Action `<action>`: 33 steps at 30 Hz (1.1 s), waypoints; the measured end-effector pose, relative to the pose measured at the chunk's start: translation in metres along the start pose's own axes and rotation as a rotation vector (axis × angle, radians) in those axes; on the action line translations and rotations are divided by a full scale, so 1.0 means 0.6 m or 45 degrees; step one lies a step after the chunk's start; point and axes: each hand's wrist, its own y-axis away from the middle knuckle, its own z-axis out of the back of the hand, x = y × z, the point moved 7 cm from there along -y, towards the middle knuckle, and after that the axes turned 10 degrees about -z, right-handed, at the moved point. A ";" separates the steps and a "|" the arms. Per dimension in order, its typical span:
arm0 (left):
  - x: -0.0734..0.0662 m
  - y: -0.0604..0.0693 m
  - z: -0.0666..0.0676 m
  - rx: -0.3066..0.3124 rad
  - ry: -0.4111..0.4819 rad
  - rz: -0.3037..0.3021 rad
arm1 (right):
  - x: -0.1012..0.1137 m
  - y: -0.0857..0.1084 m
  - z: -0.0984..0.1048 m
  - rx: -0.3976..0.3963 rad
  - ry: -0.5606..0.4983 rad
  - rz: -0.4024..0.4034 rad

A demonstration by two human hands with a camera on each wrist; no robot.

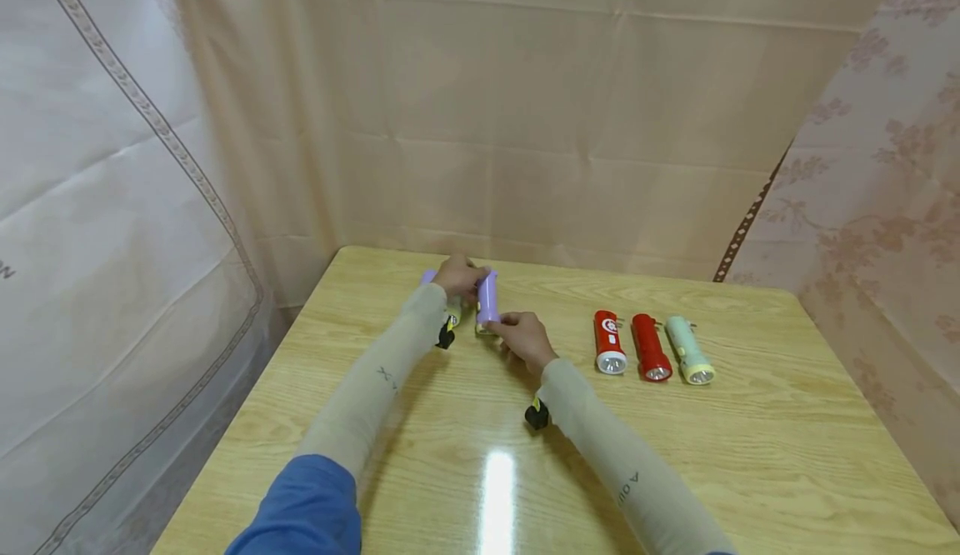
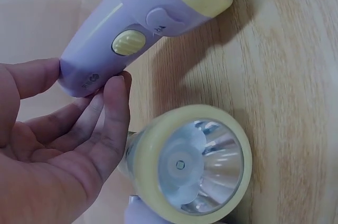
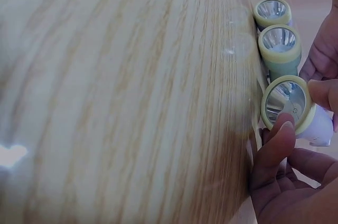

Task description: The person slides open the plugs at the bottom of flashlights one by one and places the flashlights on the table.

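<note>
A purple flashlight with a pale yellow rim is held at both ends above or on the wooden table. My left hand pinches its tail end between thumb and fingers; in the left wrist view that hand grips the purple body. At the lens end, my right hand has thumb and fingers on the rim, and the right wrist view shows this hand at the lens. Beside it lies a green flashlight with a yellow rim, and beyond that another yellow-rimmed flashlight, purple-bodied.
On the right of the table lie a red flashlight with a white rim, an all-red one and a light green one with a yellow rim. Cloth hangs behind the table and at both sides.
</note>
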 end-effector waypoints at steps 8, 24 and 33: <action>-0.002 0.009 0.002 -0.004 0.043 -0.009 | 0.003 0.004 -0.001 -0.008 -0.010 0.010; -0.003 0.017 0.002 -0.029 0.039 -0.031 | 0.001 0.002 0.000 -0.021 0.078 0.011; -0.001 0.011 0.000 -0.020 0.025 -0.049 | 0.001 0.009 0.003 -0.020 0.060 0.032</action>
